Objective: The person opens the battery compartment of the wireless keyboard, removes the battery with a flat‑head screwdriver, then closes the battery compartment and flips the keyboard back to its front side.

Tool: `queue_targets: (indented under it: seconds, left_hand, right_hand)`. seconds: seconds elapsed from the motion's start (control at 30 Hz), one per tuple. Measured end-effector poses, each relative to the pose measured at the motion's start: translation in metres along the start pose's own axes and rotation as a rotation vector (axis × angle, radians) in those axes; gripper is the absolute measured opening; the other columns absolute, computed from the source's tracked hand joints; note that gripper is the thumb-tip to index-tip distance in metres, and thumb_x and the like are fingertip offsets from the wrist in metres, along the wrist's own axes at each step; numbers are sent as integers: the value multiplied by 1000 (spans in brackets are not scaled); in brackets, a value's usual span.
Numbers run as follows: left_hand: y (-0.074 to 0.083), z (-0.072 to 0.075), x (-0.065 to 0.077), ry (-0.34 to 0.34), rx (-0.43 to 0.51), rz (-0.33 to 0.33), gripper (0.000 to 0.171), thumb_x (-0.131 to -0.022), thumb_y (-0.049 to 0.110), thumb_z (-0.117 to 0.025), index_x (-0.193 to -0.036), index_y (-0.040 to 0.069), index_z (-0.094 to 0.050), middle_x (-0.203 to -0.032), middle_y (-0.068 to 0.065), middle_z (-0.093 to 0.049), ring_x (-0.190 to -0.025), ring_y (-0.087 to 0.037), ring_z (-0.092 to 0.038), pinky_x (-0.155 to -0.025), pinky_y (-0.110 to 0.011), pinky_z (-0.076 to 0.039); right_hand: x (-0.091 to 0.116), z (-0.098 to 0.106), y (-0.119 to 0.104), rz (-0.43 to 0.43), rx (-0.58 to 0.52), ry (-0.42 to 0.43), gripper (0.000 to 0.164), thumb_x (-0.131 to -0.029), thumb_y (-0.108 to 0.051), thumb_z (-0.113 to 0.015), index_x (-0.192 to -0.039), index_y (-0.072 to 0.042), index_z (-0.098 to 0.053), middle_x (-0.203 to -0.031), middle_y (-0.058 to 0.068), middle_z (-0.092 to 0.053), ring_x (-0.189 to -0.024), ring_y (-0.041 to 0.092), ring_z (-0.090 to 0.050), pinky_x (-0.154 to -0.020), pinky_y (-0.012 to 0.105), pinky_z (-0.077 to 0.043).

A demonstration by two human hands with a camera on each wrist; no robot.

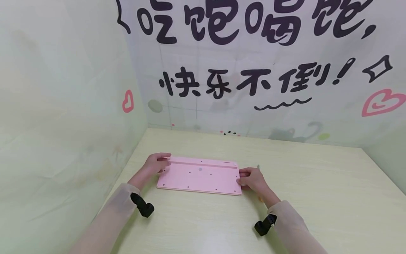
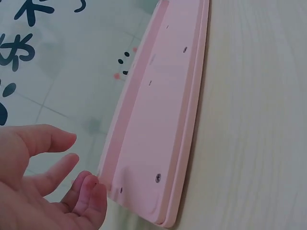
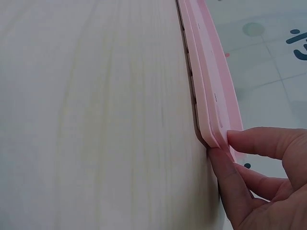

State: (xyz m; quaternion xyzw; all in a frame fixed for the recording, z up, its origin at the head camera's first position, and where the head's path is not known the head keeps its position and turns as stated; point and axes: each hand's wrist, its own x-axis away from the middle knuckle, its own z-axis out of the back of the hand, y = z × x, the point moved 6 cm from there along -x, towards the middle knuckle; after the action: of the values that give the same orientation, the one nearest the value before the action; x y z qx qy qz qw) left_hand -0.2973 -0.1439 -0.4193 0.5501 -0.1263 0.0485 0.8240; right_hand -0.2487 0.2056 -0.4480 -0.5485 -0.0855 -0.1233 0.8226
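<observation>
A pink keyboard [image 1: 200, 178] lies underside up on the table, small dark screws dotting its back. In the right wrist view, the edges of its keys [image 3: 193, 88] show beneath the case [image 3: 206, 91]. At the keyboard's far left corner is my left hand [image 1: 156, 164]. The left wrist view has this hand [image 2: 53, 182] with thumb and fingers spread apart, the lower fingertips right at the corner. My right hand [image 1: 253, 179] pinches the right end, and in its wrist view the thumb [image 3: 256, 141] lies on the back while a finger [image 3: 228, 179] is at the edge below.
A pale wood-grain table [image 1: 317, 197] carries the keyboard. Behind it hangs a white cloth [image 1: 222, 116] with large dark lettering, and another pale cloth [image 1: 63, 123] bounds the left side. A small orange thing [image 1: 261, 199] shows partly behind the right wrist.
</observation>
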Motion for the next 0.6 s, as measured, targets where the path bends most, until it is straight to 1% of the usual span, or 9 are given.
queue_targets:
  seconds: [0.07, 0.17, 0.3, 0.43, 0.6]
  left_hand:
    - [5, -2, -1, -15, -10, -12, 42, -87, 7, -60, -129, 2, -51, -113, -16, -52, -87, -26, -53, -75, -34, -49]
    - [11, -8, -3, -39, -29, -29, 42, -88, 8, -60, -129, 3, -51, -113, -16, -53, -88, -27, -53, -73, -34, -49]
    - [22, -18, -4, -81, -55, -51, 41, -88, 10, -59, -128, 4, -51, -113, -15, -55, -90, -26, -54, -74, -36, -48]
    - [35, -30, -5, -119, -67, -86, 40, -89, 10, -59, -128, 5, -52, -112, -14, -55, -93, -25, -55, -79, -40, -48]
    - [50, -49, -7, -175, -82, -121, 40, -88, 10, -60, -127, 5, -53, -107, -13, -57, -93, -27, -55, -80, -40, -48]
  right_hand:
    - [0, 0, 0, 5, -4, -3, 42, -76, 8, -68, -116, 9, -55, -95, 16, -58, -70, 16, -58, -63, 33, -54]
    - [1, 0, 0, 3, -7, 1, 42, -75, 8, -68, -115, 8, -55, -95, 16, -58, -70, 16, -58, -63, 33, -54]
    - [2, 1, 0, -5, -7, 10, 42, -75, 8, -68, -115, 8, -56, -95, 15, -58, -70, 16, -57, -62, 33, -54]
    - [3, 1, 0, -3, 1, 11, 42, -75, 7, -68, -116, 8, -56, -95, 16, -58, -71, 17, -57, -62, 33, -54]
    - [2, 0, -1, -1, 4, 9, 42, -76, 7, -68, -116, 8, -56, -96, 16, -58, -72, 18, -58, -63, 33, -54]
